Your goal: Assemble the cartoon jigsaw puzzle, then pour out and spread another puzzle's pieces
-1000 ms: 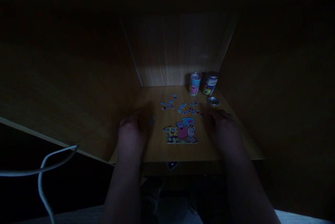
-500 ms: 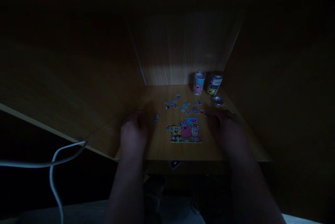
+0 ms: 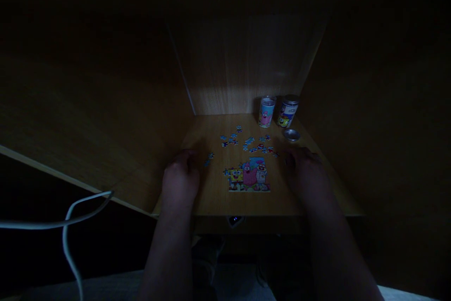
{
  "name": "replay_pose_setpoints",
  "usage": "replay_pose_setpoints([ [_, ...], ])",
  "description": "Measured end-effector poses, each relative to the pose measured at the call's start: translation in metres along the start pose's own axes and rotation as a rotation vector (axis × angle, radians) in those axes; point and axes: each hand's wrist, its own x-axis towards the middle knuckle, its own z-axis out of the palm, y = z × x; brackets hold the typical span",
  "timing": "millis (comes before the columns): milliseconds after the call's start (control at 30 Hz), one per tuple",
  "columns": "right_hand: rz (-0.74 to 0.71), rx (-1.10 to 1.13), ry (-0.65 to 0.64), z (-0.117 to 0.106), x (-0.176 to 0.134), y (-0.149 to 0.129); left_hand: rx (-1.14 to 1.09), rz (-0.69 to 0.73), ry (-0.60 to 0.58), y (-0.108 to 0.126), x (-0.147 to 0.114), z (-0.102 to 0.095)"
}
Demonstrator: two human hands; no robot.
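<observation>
A partly joined cartoon jigsaw puzzle [image 3: 249, 176] lies on the wooden surface between my hands. It shows a yellow square figure, a pink one and a white-suited one. My left hand [image 3: 181, 176] rests left of it with fingers curled, near a few loose jigsaw pieces [image 3: 209, 158]. To the right, my right hand [image 3: 306, 172] is also curled, just beside the end of a scattered row of jigsaw pieces [image 3: 261, 146]. Darkness and the backs of the hands hide what either hand may hold. More loose pieces [image 3: 231, 140] lie behind the puzzle.
At the back right stand an open printed jar [image 3: 267, 112] and a lidded jar [image 3: 288, 111], with a round metal lid [image 3: 292, 135] in front. Wooden panels enclose the surface [image 3: 229, 204]. A white cable [image 3: 66, 244] hangs at left; a small lit device [image 3: 235, 220] sits below the front edge.
My right hand has drawn slightly away from the rightmost loose piece. The view has shifted a little. My left hand and the puzzle otherwise look the same.
</observation>
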Motion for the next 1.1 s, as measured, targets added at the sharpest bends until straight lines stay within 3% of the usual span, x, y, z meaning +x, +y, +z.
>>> replay_pose_setpoints([
  [433, -0.018, -0.010, 0.000, 0.001, 0.000, 0.000, 0.114, -0.030, -0.054, 0.008, -0.001, -0.001],
  [667, -0.019, -0.011, 0.003, 0.001, -0.001, 0.000, 0.165, 0.130, -0.183, 0.008, -0.007, -0.008],
  [900, -0.021, -0.007, -0.006, 0.000, -0.001, -0.002, 0.163, 0.146, -0.293, 0.010, -0.008, -0.014],
  [1100, -0.022, -0.024, 0.003, 0.000, -0.001, -0.002, 0.157, 0.145, -0.315, 0.014, -0.010, -0.016],
])
